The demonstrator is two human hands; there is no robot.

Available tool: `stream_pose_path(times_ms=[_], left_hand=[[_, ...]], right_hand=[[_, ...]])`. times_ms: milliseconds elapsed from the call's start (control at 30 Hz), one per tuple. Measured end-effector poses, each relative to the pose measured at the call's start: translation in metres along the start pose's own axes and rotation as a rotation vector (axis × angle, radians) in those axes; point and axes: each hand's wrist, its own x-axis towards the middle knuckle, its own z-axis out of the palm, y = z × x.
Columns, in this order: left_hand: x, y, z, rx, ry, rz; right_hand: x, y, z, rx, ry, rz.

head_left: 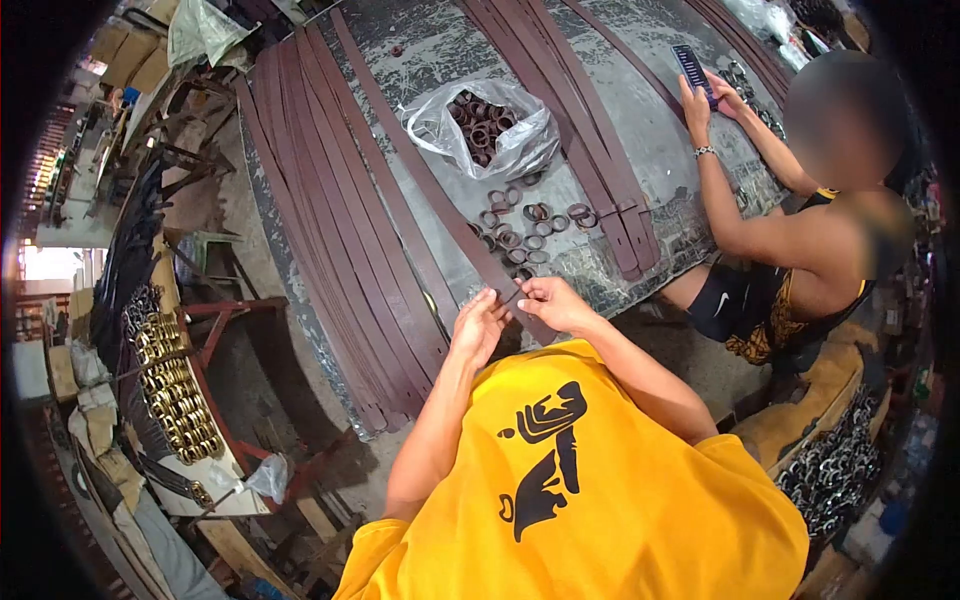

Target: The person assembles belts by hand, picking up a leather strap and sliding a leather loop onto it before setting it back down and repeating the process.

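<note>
Both of my hands meet at the near edge of the table, over a long brown strap (440,195) that runs away from me. My left hand (480,325) has its fingers bent at the strap's left side. Opposite it, my right hand (550,303) pinches a small dark loop (513,297) around the strap. Just beyond my fingers lie several loose brown loops (510,238). A clear plastic bag (428,128) farther back holds many more of these loops.
Rows of brown straps (330,200) cover the table's left part; more straps (590,150) lie right of the bag. At the right, a seated person (820,225) holds a phone (692,75). Gold-coloured buckles (178,385) sit on a stand at left.
</note>
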Motion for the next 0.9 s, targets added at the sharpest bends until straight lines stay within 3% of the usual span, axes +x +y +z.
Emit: stream_pose_path(times_ms=[167,267,367,467,567,667,700,800,900], left_hand=[[-0.002,0.002,0.004,0.261,-0.112,0.059],[0.001,0.001,-0.002,0.157,-0.027,0.052],[-0.013,0.017,0.028,0.199,-0.071,0.025],[-0.006,0.013,0.02,0.238,-0.072,0.03],[0.005,0.02,0.019,0.252,0.0,0.042],[0.018,0.074,0.049,0.109,-0.107,0.184],[0.019,0.104,0.071,-0.022,-0.035,0.213],[0.037,0.196,0.106,0.125,-0.072,0.421],[0.037,0.275,0.162,0.203,-0.19,0.508]], right_hand=[[0.003,0.007,-0.002,-0.066,-0.036,-0.038],[0.0,0.007,-0.002,-0.069,-0.092,0.006],[-0.008,-0.001,-0.001,-0.029,-0.09,0.032],[-0.012,-0.023,0.003,0.073,0.033,-0.011],[0.0,-0.015,0.001,-0.006,-0.013,-0.082],[-0.016,-0.04,0.006,0.013,-0.106,-0.212],[-0.029,-0.054,0.003,-0.011,-0.164,-0.225],[-0.059,-0.075,-0.021,-0.133,-0.287,-0.276],[-0.115,-0.122,-0.045,0.022,-0.342,-0.158]])
